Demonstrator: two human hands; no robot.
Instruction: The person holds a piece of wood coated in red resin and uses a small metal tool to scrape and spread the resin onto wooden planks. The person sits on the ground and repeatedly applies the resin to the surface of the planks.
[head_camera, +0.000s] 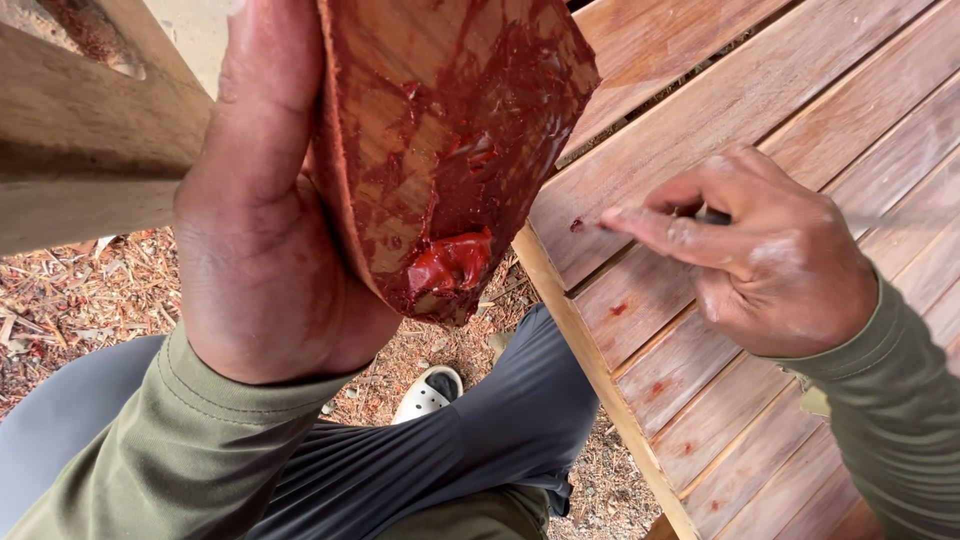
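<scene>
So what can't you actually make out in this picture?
- Head view: the tool in the right hand is mostly hidden by its fingers; only a thin grey sliver shows, so its kind is unclear.
- The wooden board smeared with red-brown paste, held by the left hand, is cut off by the top edge.
- The slatted wooden surface runs off the right edge.

left hand raised gripping, right hand pinching
</scene>
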